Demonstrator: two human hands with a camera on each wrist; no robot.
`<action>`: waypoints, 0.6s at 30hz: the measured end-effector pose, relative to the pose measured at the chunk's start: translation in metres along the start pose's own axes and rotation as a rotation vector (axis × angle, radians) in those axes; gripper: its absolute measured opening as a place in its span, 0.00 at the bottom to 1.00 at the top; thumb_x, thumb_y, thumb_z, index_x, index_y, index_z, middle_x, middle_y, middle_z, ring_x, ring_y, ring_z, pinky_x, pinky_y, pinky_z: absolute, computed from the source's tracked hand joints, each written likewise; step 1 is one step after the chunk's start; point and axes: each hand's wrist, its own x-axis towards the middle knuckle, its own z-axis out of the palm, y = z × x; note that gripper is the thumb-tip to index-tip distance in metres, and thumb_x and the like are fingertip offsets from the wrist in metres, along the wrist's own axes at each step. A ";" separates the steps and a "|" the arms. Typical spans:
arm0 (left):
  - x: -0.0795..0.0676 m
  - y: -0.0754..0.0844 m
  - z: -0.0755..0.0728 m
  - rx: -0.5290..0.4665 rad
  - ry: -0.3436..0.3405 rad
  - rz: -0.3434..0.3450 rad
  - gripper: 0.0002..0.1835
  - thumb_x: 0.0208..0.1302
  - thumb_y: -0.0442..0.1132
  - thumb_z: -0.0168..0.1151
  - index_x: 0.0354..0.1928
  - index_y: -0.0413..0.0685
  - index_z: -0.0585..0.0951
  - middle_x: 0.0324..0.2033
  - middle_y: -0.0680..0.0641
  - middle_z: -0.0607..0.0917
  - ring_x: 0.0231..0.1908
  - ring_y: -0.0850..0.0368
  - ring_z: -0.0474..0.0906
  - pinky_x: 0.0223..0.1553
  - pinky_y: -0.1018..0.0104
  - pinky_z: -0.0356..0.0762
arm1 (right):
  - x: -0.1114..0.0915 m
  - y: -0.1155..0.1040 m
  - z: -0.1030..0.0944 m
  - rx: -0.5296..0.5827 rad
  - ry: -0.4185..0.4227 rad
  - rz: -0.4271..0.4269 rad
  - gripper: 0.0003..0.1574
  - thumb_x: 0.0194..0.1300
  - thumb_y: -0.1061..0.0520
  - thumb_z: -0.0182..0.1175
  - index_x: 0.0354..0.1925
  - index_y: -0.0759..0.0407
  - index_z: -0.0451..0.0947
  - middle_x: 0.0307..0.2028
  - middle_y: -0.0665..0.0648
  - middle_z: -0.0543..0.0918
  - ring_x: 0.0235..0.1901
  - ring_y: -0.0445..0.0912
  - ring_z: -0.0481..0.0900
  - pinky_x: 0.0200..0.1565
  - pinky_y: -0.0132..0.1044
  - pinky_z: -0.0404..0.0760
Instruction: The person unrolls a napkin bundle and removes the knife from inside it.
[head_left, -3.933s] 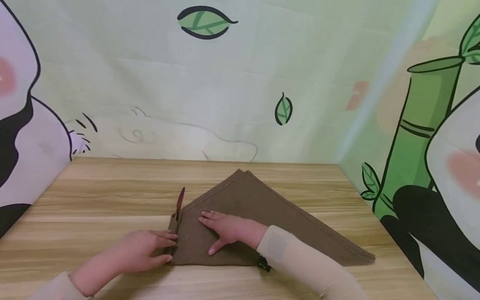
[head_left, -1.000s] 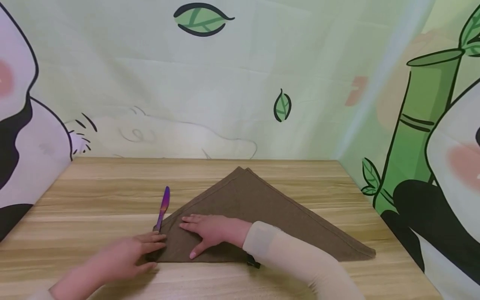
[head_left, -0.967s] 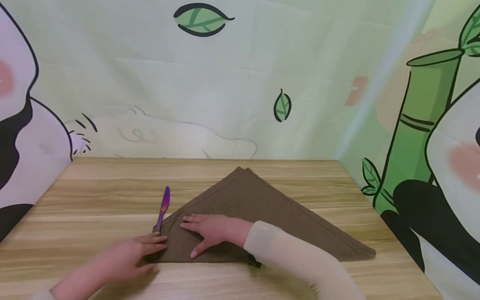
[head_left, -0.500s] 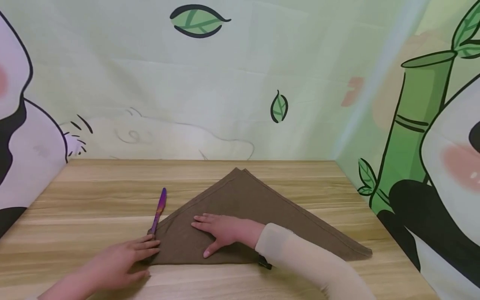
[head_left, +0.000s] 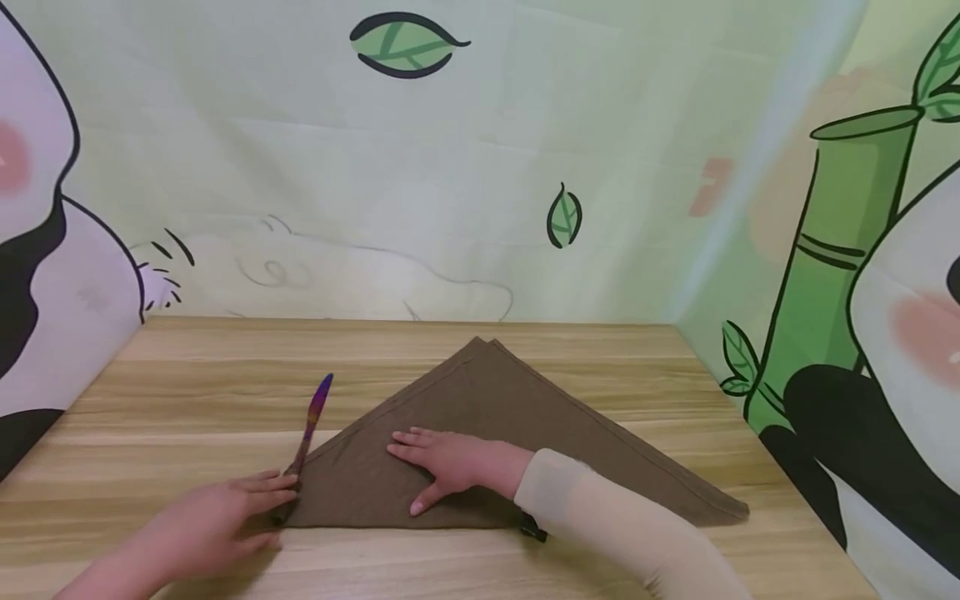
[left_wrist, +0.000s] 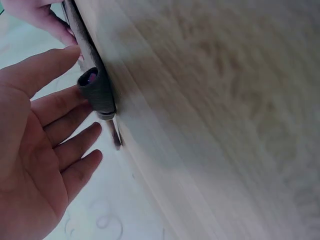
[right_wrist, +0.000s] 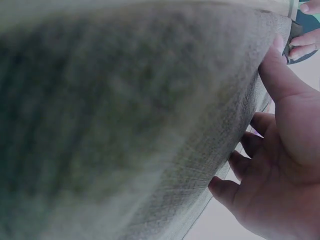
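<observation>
A brown cloth napkin (head_left: 495, 400), folded into a triangle, lies on the wooden table with its point away from me. Its left corner is rolled around a table knife (head_left: 318, 402), whose purple blade sticks out past the far end of the roll. My left hand (head_left: 213, 517) touches the rolled corner with its fingertips, fingers spread. Seen from the left wrist, the roll (left_wrist: 96, 92) is a tube with a bit of purple inside its near end. My right hand (head_left: 457, 462) rests on the napkin, fingers extended; the knife's handle is hidden in the cloth.
The wooden tabletop (head_left: 202, 375) stretches around the cloth and meets a printed backdrop (head_left: 465, 167) with leaves, bamboo and pandas at the back and sides. A small black object (head_left: 532, 527) shows beneath my right wrist at the napkin's near edge.
The rolled corner and knife have moved left with my left hand, and more of the napkin now lies flat. My right hand shifted left, then back right, staying on the cloth.
</observation>
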 end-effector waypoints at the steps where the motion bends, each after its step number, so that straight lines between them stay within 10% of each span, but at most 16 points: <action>1: 0.000 -0.001 0.000 -0.004 -0.008 -0.007 0.28 0.59 0.55 0.72 0.58 0.47 0.86 0.60 0.43 0.86 0.56 0.41 0.85 0.52 0.47 0.86 | 0.000 0.000 0.000 0.004 -0.001 -0.001 0.56 0.68 0.38 0.65 0.82 0.52 0.50 0.83 0.53 0.49 0.83 0.51 0.46 0.83 0.39 0.51; 18: 0.007 0.008 0.002 -0.018 -0.059 0.019 0.28 0.60 0.56 0.71 0.58 0.46 0.86 0.61 0.45 0.85 0.62 0.40 0.81 0.55 0.49 0.85 | 0.000 -0.001 0.000 0.006 0.000 0.014 0.56 0.67 0.38 0.66 0.82 0.51 0.51 0.83 0.52 0.50 0.84 0.51 0.46 0.83 0.41 0.52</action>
